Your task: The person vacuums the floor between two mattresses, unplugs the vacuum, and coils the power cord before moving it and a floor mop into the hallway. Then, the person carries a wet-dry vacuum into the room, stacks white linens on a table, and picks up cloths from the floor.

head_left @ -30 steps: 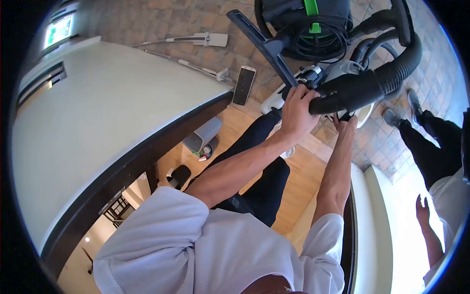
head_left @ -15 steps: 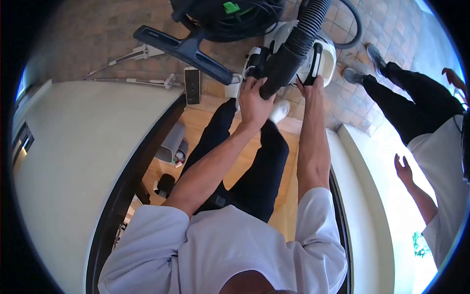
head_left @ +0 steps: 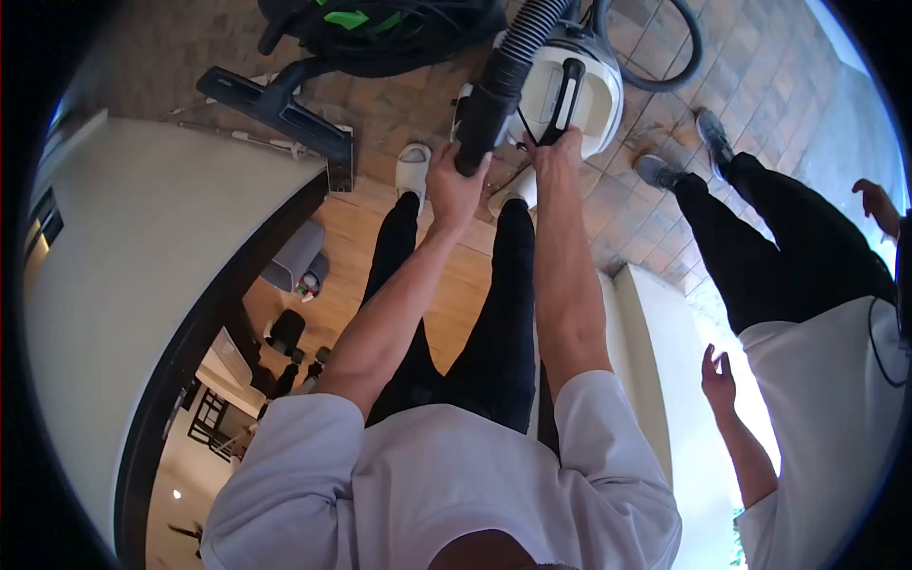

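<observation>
My left hand [head_left: 456,190] is closed around the lower end of a thick black vacuum hose [head_left: 496,85], whose ribbed part runs up out of view. My right hand [head_left: 559,150] grips the black handle [head_left: 568,90] of a white canister vacuum cleaner [head_left: 600,112]. The hose end lies just left of the vacuum's body. A dark floor nozzle [head_left: 309,128] sits farther left, touching neither hand. Both hands are in front of my legs, above the doorway threshold. My right fingers are partly hidden behind the handle.
A large black bundle with green parts [head_left: 418,43] lies on the brick-tiled floor. Another person [head_left: 803,275] stands at right, one hand [head_left: 719,382] lowered. A white wall [head_left: 142,275] flanks the left, a white ledge [head_left: 655,332] the right. Grey bins [head_left: 296,255] stand indoors.
The vacuum, hose and both hands have shifted left in view, as has the surrounding scene. My feet are now farther apart. Both grips stay the same.
</observation>
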### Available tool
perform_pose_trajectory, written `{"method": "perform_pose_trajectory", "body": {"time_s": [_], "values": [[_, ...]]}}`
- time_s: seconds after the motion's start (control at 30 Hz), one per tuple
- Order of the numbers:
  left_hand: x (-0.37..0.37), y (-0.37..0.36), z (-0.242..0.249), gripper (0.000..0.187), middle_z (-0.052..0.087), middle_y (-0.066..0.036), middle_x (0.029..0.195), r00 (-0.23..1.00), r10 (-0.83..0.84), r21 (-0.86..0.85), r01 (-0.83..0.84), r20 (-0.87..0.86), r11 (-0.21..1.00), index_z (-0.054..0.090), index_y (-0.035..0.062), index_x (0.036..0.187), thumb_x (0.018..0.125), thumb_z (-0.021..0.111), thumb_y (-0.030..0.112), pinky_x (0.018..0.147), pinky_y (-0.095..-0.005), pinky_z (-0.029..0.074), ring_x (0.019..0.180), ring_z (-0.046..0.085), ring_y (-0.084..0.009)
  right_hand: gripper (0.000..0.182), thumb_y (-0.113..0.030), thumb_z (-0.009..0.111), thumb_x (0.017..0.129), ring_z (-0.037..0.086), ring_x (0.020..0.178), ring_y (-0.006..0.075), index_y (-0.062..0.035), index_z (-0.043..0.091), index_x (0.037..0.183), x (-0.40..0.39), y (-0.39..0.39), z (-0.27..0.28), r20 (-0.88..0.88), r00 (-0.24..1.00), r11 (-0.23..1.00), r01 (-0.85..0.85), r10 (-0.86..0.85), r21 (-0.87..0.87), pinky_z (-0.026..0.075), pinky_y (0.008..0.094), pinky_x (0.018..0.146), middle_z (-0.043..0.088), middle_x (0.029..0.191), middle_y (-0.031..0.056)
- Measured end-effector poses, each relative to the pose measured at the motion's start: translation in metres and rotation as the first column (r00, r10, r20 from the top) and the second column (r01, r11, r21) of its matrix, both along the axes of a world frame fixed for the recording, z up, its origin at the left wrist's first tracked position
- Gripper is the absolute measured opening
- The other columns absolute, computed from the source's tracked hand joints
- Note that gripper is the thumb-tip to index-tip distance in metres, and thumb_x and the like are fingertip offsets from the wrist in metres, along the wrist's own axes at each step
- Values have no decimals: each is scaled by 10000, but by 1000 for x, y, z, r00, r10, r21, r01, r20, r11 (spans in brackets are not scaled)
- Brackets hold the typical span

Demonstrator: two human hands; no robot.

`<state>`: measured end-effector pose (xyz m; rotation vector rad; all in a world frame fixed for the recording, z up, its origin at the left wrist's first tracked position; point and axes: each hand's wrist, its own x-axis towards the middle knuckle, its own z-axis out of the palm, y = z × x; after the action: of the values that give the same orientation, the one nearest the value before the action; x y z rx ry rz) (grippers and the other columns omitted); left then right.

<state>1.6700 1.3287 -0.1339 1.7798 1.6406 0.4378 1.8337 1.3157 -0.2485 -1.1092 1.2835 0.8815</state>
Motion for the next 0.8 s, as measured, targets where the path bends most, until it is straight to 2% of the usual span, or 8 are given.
{"method": "perform_pose_trajectory", "body": {"time_s": [0.2, 0.27, 0.33, 0.4, 0.43, 0.6, 0.67, 0.8], "values": [[30, 23, -11, 307, 634, -163, 892, 991, 32, 50, -39, 133, 998, 658, -14, 897, 739, 810, 200, 712, -440, 487, 827, 628, -389, 645, -199, 604, 819, 474, 1229, 417, 9, 351, 1375, 29, 37, 39, 84, 996, 999, -1, 4, -32, 479, 663, 906, 400, 1417, 202], [35, 30, -12, 291, 634, -167, 891, 997, 57, 109, -62, 47, 992, 656, -11, 881, 736, 810, 188, 708, -441, 486, 817, 628, -389, 475, -263, 410, 937, 415, 1308, 364, -72, 428, 1371, 35, 43, 47, 100, 991, 992, -92, 84, 83, 371, 633, 1032, 422, 1448, 137], [41, 33, -12, 297, 633, -170, 891, 995, 72, 59, -76, 66, 995, 653, -12, 872, 731, 815, 194, 706, -447, 482, 820, 627, -392, 452, -271, 385, 953, 432, 1293, 357, -78, 437, 1359, 46, 44, 27, 68, 989, 987, -139, 134, 85, 386, 626, 1021, 437, 1430, 136], [47, 42, -6, 303, 631, -169, 887, 996, 25, 119, -34, 82, 992, 652, -14, 871, 731, 816, 200, 706, -449, 481, 823, 626, -396, 555, -232, 471, 902, 433, 1274, 403, -44, 348, 1409, 56, 49, 16, 106, 986, 956, -151, 128, 251, 420, 643, 982, 352, 1464, 171], [51, 47, -2, 303, 631, -169, 887, 996, 29, 115, -39, 83, 993, 652, -14, 871, 731, 816, 200, 706, -449, 481, 823, 626, -396, 503, -243, 389, 940, 414, 1298, 379, -76, 355, 1413, 62, 57, 12, 90, 982, 950, -182, 165, 254, 390, 634, 1019, 367, 1464, 158], [62, 74, 0, 288, 692, -159, 841, 998, -30, 230, 16, 58, 973, 682, 4, 919, 766, 804, 216, 701, -409, 498, 786, 663, -361, 448, -285, 342, 968, 447, 1281, 332, -110, 437, 1369, 89, 71, 11, -36, 971, 927, -214, 237, 308, 407, 602, 1026, 452, 1416, 111], [68, 84, -6, 283, 687, -176, 819, 997, 8, 196, -24, 81, 980, 687, 2, 914, 750, 810, 197, 691, -418, 497, 786, 661, -385, 392, -346, 373, 989, 516, 1167, 373, -101, 584, 1210, 90, 78, 17, 27, 964, 933, -263, 264, 244, 533, 562, 901, 552, 1289, 130], [62, 102, -11, 295, 680, -206, 854, 992, -67, 218, 43, 105, 975, 686, -6, 936, 725, 815, 155, 721, -437, 501, 828, 661, -394, 376, -347, 370, 994, 516, 1170, 333, -127, 538, 1248, 98, 80, 9, -93, 964, 951, -227, 251, 212, 484, 585, 968, 559, 1268, 90]]}}
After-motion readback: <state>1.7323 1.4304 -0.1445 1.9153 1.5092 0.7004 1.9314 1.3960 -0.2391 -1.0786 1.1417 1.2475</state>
